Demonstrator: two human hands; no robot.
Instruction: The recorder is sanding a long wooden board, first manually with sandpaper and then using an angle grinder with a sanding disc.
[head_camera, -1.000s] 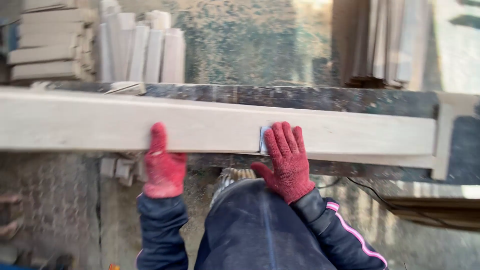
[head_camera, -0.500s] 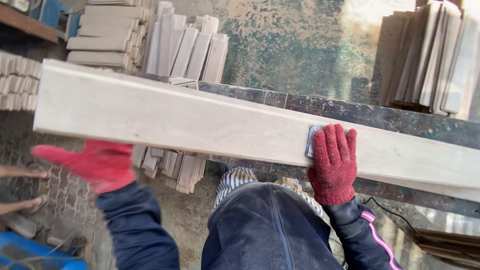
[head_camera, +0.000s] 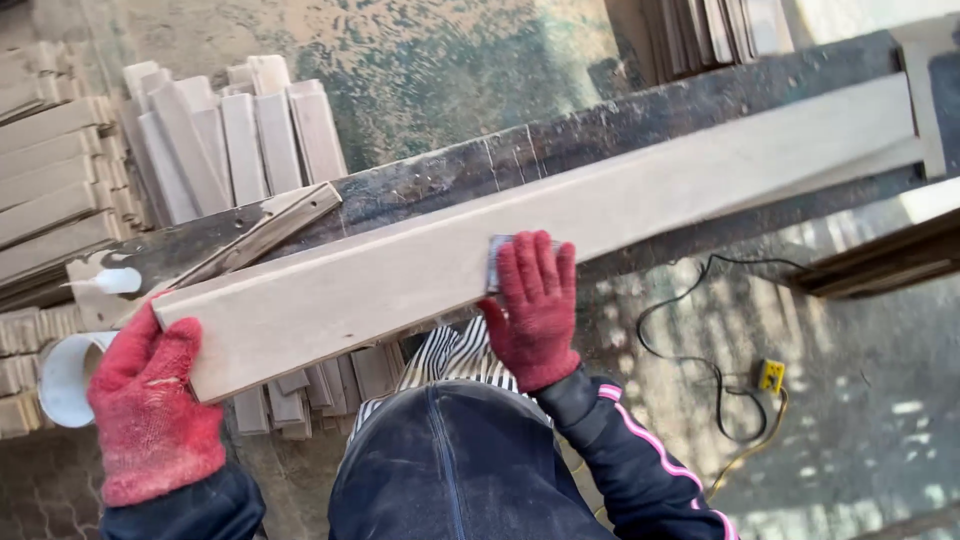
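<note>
Plank (head_camera: 560, 215), one long pale board, is laid along the dark worktop (head_camera: 640, 120) with its long axis running from lower left to upper right, the near end pointing at the left hand (head_camera: 150, 400). That end is cupped by the left hand, gloved in red, with the thumb raised against the end. One small grey sanding pad (head_camera: 495, 262) is pressed flat onto the plank's face by the right hand (head_camera: 535, 305), fingers together. Two red gloves are seen. One white roll (head_camera: 62, 378) is seen just beside the left hand. Short pale boards (head_camera: 235, 130) are stacked beyond the worktop.
</note>
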